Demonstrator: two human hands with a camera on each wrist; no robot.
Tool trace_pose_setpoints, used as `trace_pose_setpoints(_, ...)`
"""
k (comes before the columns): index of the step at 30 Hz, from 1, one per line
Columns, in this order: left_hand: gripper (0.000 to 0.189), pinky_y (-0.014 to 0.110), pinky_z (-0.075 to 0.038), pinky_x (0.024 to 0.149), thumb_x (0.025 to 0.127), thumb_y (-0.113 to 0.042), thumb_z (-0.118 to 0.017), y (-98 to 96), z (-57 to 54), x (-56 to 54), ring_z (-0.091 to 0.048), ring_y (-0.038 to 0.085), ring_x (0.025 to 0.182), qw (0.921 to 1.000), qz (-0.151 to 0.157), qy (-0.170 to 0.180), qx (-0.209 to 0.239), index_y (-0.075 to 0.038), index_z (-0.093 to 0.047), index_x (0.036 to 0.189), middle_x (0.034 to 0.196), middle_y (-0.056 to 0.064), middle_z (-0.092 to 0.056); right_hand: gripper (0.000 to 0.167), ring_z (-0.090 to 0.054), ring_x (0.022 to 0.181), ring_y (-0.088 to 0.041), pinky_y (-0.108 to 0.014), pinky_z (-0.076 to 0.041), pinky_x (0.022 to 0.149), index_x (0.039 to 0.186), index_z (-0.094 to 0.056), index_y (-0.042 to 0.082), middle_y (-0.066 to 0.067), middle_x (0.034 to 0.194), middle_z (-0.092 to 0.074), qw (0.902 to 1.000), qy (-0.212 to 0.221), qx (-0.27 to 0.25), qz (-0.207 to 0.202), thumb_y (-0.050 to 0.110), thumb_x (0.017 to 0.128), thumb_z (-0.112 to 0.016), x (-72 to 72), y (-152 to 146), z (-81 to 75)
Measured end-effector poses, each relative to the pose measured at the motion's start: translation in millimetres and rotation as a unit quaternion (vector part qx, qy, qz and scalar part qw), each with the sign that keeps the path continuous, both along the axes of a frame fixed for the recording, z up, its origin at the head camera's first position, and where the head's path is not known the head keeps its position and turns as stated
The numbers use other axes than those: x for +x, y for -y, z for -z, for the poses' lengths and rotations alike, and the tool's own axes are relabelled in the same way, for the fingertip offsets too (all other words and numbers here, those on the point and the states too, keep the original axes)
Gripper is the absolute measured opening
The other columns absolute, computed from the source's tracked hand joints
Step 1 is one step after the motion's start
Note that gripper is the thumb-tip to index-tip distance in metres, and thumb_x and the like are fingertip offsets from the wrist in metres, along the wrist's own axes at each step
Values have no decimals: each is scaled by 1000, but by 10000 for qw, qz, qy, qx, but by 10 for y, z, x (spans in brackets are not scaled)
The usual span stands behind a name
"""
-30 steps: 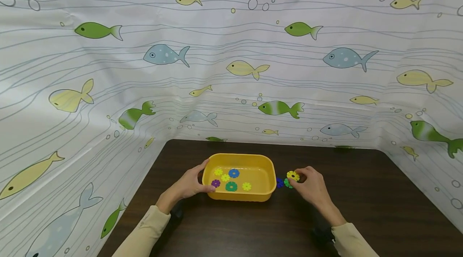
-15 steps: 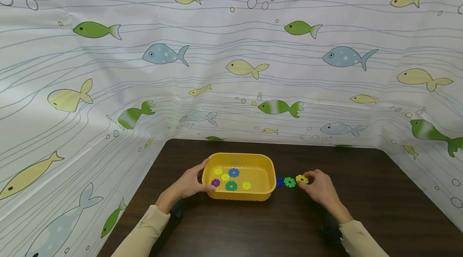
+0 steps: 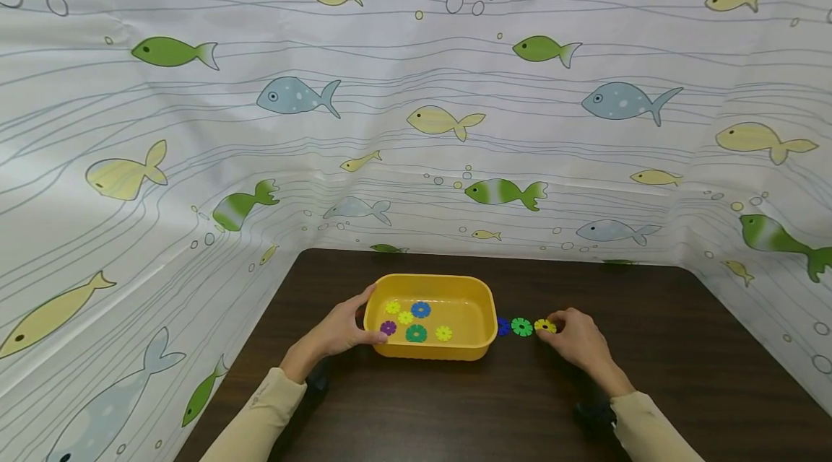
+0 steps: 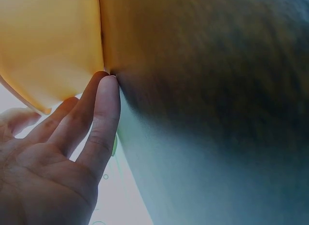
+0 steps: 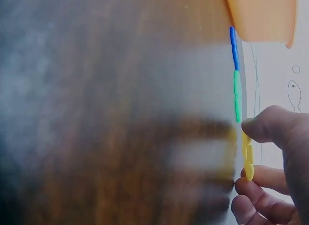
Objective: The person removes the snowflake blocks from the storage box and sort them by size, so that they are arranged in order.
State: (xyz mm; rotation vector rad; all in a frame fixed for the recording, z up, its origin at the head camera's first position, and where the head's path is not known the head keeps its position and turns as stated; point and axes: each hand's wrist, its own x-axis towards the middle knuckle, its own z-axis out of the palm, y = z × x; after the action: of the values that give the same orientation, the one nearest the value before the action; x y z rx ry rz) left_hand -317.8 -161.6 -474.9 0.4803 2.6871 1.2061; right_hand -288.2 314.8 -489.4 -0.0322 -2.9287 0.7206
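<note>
Tub point(image 3: 432, 351) left of right grip point(image 3: 580, 341); 2 between: blue disc point(image 3: 503, 328), green disc point(image 3: 516, 328).

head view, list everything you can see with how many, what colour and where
table: 1, dark brown, in front of the person
sheet: 1, white, behind and beside the table
printed fish: many, green, yellow, blue, on the sheet
tub: 1, yellow, on the table
lime discs: 3, yellow-green, in the tub
inner blue disc, inner green disc, purple disc: 1 each, in the tub
outer blue disc, outer green disc, yellow disc: 1 each, in a row right of the tub
sleeves: 2, cream, on the arms
left hand: 1, bare, holding the tub's left end
right hand: 1, bare, pinching the yellow disc
</note>
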Motion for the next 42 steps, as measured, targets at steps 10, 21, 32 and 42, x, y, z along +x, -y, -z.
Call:
trace_pose_setpoints(10, 113, 66, -45, 125, 88, -40, -90, -12, -1, 4, -44, 48, 158, 10000, -9, 19, 32, -9, -25, 174, 174, 21, -42, 51, -71, 109, -45, -63, -63, 89, 126, -76, -6, -29, 124, -72, 9998, -27, 154, -86, 32, 94, -84, -14, -8, 2)
trace_pose_setpoints(21, 112, 67, -44, 126, 88, -40, -90, -12, -6, -1, -43, 48, 159, 10000, -25, 53, 28, -10, -24, 174, 175, 21, -40, 50, -71, 107, -41, -61, -62, 91, 128, -75, -8, -28, 121, -71, 9999, 80, 6, -135, 29, 95, -83, -35, 3, -20)
trace_pose_setpoints(32, 114, 67, -43, 126, 88, -44, -89, -15, -10, 11, -43, 49, 159, 10000, -11, 14, -19, -10, -24, 174, 174, 22, -41, 58, -71, 106, -38, -62, -62, 94, 130, -71, -12, -29, 122, -71, 9994, 30, -159, -321, 30, 93, -84, -16, 1, -80)
trace_pose_setpoints(42, 113, 66, -44, 125, 88, -43, -90, -8, -5, 15, -44, 48, 158, 10000, 36, -31, 19, -9, -25, 174, 174, 22, -42, 54, -69, 107, -37, -59, -64, 94, 134, -70, -7, -25, 123, -71, 9959, -466, -487, -604, 27, 94, -85, 73, 280, -243)
